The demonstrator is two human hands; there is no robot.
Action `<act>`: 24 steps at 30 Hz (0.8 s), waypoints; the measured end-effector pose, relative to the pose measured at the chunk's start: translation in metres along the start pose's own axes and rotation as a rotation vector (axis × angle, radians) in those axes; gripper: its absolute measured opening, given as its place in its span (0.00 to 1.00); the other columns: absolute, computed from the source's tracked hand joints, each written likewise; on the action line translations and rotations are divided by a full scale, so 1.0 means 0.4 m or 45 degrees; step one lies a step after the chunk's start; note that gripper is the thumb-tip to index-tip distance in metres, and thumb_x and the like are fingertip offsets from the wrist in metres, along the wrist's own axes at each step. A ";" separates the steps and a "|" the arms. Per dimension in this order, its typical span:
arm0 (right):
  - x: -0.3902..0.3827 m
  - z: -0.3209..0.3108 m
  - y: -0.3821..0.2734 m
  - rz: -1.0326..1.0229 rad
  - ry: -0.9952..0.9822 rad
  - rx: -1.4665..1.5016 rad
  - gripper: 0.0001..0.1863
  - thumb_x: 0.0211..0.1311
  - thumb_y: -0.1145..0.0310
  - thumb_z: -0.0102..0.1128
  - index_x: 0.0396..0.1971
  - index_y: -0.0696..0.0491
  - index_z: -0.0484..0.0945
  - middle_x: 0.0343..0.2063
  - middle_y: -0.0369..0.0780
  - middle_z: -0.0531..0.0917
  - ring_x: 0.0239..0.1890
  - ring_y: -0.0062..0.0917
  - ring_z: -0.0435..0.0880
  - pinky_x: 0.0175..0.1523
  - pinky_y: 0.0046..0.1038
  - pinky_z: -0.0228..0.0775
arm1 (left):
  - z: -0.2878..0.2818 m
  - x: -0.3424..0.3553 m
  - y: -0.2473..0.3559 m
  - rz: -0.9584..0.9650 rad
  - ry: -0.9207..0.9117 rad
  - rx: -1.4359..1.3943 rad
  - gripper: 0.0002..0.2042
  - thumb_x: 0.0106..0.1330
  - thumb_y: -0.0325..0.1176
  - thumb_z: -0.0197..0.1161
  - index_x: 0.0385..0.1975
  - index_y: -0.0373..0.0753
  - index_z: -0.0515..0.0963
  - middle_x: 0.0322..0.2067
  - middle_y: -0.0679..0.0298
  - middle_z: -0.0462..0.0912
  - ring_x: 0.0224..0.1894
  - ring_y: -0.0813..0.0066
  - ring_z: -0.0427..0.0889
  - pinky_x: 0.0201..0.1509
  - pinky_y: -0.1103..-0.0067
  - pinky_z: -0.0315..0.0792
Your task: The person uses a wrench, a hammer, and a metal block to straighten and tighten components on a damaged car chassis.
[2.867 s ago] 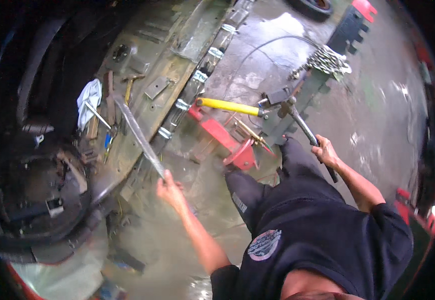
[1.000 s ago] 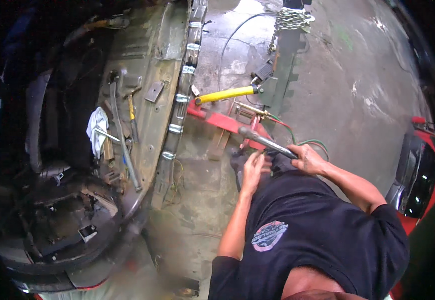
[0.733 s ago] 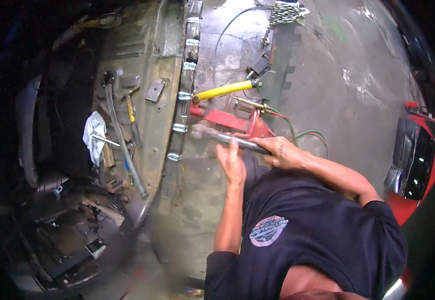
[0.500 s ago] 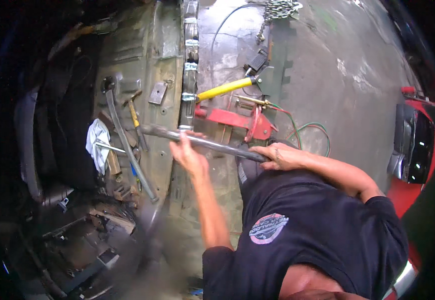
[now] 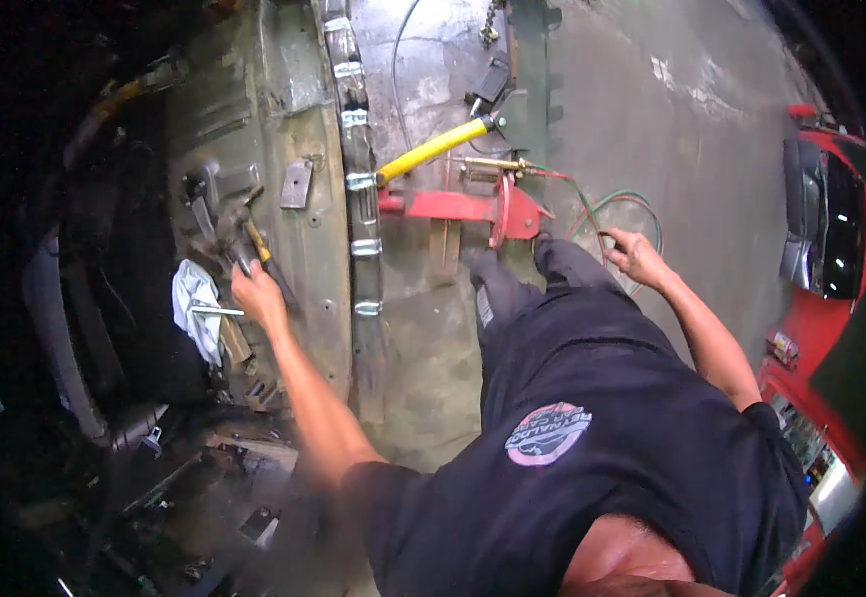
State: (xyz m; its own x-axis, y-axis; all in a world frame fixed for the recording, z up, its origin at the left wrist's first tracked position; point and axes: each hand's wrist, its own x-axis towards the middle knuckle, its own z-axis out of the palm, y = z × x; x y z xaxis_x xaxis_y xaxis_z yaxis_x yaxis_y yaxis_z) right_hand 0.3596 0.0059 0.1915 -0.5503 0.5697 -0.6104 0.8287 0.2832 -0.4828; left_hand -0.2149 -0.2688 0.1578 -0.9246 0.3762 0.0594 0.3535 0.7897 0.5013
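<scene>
Tool handling appears begun but unfinished, left hand [image 5: 260, 293] fingers clamped on a blurred metal tool [image 5: 241, 261], right hand [image 5: 639, 261] fingers curled, contents indeterminable.

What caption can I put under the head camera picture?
Left hand at a blurry metal tool by a yellow-handled hammer and white rag; right hand near a green hose.
</scene>
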 end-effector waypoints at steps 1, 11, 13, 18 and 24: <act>-0.013 0.012 0.023 0.078 0.046 0.022 0.24 0.60 0.68 0.59 0.57 0.55 0.75 0.33 0.51 0.85 0.35 0.43 0.86 0.44 0.41 0.76 | 0.007 0.016 -0.023 0.053 0.022 0.071 0.19 0.63 0.30 0.63 0.49 0.23 0.77 0.41 0.37 0.83 0.44 0.38 0.81 0.50 0.57 0.72; -0.118 0.087 0.200 0.507 -0.086 0.274 0.24 0.60 0.69 0.56 0.57 0.58 0.75 0.26 0.45 0.83 0.20 0.25 0.81 0.28 0.30 0.76 | 0.060 0.148 -0.075 0.304 0.121 0.148 0.18 0.60 0.30 0.67 0.48 0.28 0.79 0.40 0.41 0.84 0.44 0.40 0.82 0.49 0.58 0.73; -0.108 0.085 0.219 0.519 -0.061 0.315 0.24 0.60 0.68 0.56 0.57 0.57 0.75 0.23 0.42 0.80 0.19 0.24 0.80 0.27 0.28 0.75 | 0.057 0.163 -0.088 0.330 0.110 0.214 0.18 0.60 0.30 0.67 0.49 0.28 0.79 0.42 0.41 0.84 0.45 0.41 0.82 0.50 0.58 0.73; -0.057 0.050 0.195 0.417 -0.009 0.350 0.24 0.61 0.68 0.56 0.58 0.57 0.75 0.21 0.40 0.78 0.20 0.22 0.79 0.28 0.28 0.75 | 0.064 0.158 -0.076 0.308 0.045 0.343 0.20 0.60 0.30 0.66 0.52 0.28 0.77 0.46 0.42 0.83 0.49 0.43 0.81 0.52 0.59 0.72; -0.026 0.040 0.197 0.324 0.011 0.453 0.23 0.63 0.69 0.55 0.59 0.57 0.75 0.22 0.39 0.78 0.21 0.22 0.79 0.27 0.28 0.73 | 0.040 0.034 -0.004 0.255 0.120 0.324 0.19 0.61 0.28 0.62 0.52 0.30 0.77 0.47 0.44 0.81 0.52 0.42 0.77 0.58 0.58 0.68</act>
State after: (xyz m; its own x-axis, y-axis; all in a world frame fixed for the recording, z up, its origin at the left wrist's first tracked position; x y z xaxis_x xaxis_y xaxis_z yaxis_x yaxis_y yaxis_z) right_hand 0.4291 0.0100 0.1497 -0.3306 0.5940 -0.7333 0.8502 -0.1498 -0.5047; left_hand -0.2260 -0.2571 0.1439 -0.8378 0.4994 0.2206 0.5429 0.8046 0.2405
